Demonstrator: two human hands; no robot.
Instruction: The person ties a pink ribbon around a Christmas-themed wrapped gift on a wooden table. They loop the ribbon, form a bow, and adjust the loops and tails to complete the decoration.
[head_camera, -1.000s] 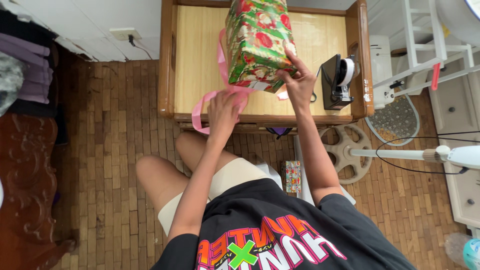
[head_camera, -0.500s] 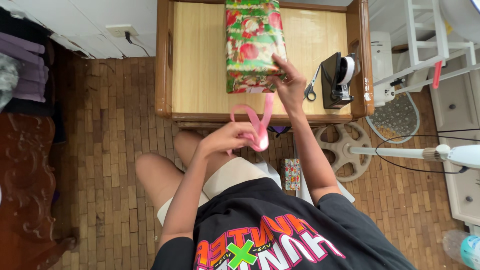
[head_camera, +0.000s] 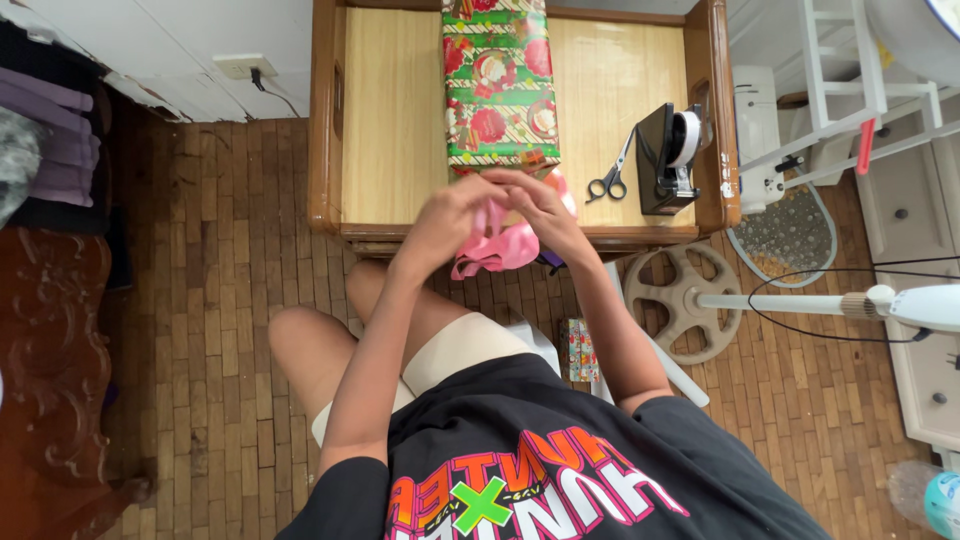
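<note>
A gift box (head_camera: 497, 85) wrapped in green and red festive paper lies flat on the wooden table (head_camera: 392, 120). Just in front of its near end, over the table's front edge, my left hand (head_camera: 448, 215) and my right hand (head_camera: 535, 205) are together on a bunched pink ribbon (head_camera: 497, 248). Both hands grip the ribbon; its loops hang below my fingers. Neither hand touches the box.
Scissors (head_camera: 607, 178) and a black tape dispenser (head_camera: 668, 158) lie on the table's right side. A fan base (head_camera: 683, 300) and a white pole (head_camera: 800, 306) stand on the wood floor at right. A small wrapped roll (head_camera: 577, 349) sits by my knee.
The box went from tilted up in my right hand to lying flat. My right hand left it and joined my left hand on the pink ribbon, which is now gathered.
</note>
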